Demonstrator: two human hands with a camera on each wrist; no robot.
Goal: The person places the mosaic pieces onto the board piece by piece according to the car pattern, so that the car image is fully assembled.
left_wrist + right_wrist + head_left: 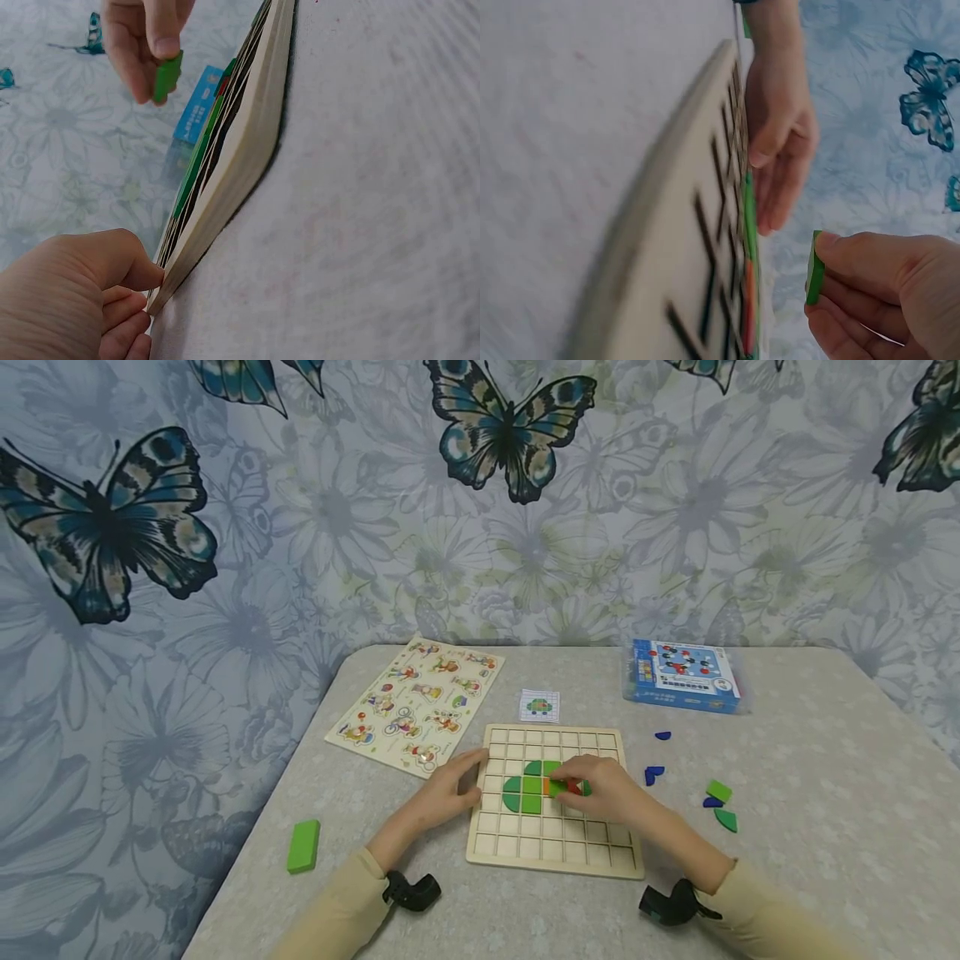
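A wooden grid board (555, 852) lies on the table with a pattern of green tiles (532, 793) and some orange and red near its middle. My right hand (603, 785) pinches a green tile (815, 268) between thumb and fingers, raised over the board's face in both wrist views. At the board's left edge is my left hand (446, 789), its thumb (139, 271) touching the rim and its relaxed fingers alongside. Behind the board lies a small pattern card (540, 705) with a printed coloured figure.
Right of the board lie several loose blue pieces (655, 772), a green square (718, 790) and a green quarter-round piece (726, 820). A blue box (686, 677) stands at the back right. A picture sheet (420, 697) lies at back left, a green block (303, 847) at left.
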